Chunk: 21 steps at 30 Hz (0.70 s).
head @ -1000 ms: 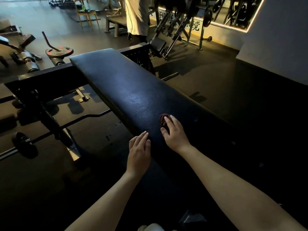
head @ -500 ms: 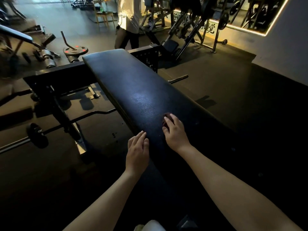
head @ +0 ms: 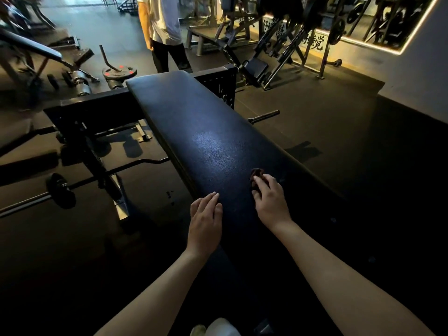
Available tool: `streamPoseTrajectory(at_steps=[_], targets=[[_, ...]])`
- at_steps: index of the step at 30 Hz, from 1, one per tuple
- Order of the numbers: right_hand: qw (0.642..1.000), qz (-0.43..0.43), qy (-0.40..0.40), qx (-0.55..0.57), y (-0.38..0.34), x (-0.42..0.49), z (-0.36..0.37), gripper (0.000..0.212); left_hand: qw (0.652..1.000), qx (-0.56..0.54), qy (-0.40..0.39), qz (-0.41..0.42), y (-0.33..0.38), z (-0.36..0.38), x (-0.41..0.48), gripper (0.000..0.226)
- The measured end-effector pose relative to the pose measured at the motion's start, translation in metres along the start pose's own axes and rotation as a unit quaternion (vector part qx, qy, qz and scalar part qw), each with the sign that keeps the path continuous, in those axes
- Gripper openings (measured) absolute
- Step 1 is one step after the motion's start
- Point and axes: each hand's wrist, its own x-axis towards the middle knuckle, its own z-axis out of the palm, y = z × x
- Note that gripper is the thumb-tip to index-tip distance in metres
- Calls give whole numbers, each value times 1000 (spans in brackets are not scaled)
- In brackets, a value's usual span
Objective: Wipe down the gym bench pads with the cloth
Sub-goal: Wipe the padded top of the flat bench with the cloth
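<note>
Two bare forearms reach forward from the bottom of the view, one hand on each side of the near end of a single long black bench pad [head: 208,141]. The left hand [head: 205,223] lies palm down at the pad's left edge, its fingers [head: 210,198] straight and close together, resting flat on the upholstery and holding nothing. The right hand [head: 271,201] sits a little farther along and toward the pad's right half, wrist low, its fingers [head: 262,186] bent over one small wadded cloth [head: 256,172] of a dark reddish colour. It holds the cloth down against the pad, and only the far part of the cloth shows past the fingertips.

The pad runs away up the view, a pale sheen across its middle, and ends at a black steel frame [head: 97,107]. On the floor to the left lies one barbell [head: 29,202] with a dark plate on it. Farther left and back, one weight plate [head: 119,72] with red marks lies flat beside an incline bench [head: 31,46]. Beyond the pad's far end one person [head: 164,37] stands in a light top and dark trousers. At the far right, a mirror [head: 388,23] edged with a warm light strip hangs on the wall.
</note>
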Motion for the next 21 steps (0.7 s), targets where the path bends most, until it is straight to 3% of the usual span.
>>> streamPoseTrajectory(at_steps=[8, 14, 18, 21], targets=[[986, -135, -91, 43, -29, -29, 16, 40, 1000, -21, 1, -11, 19, 8, 17, 44], [999, -23, -3, 44, 1, -7, -11, 42, 999, 28, -19, 29, 9, 17, 10, 62], [994, -73, -67, 45, -12, -13, 1, 53, 999, 25, -3, 28, 14, 17, 16, 61], [994, -79, -77, 21, -16, -10, 3, 50, 1000, 11, -17, 17, 23, 17, 23, 60]])
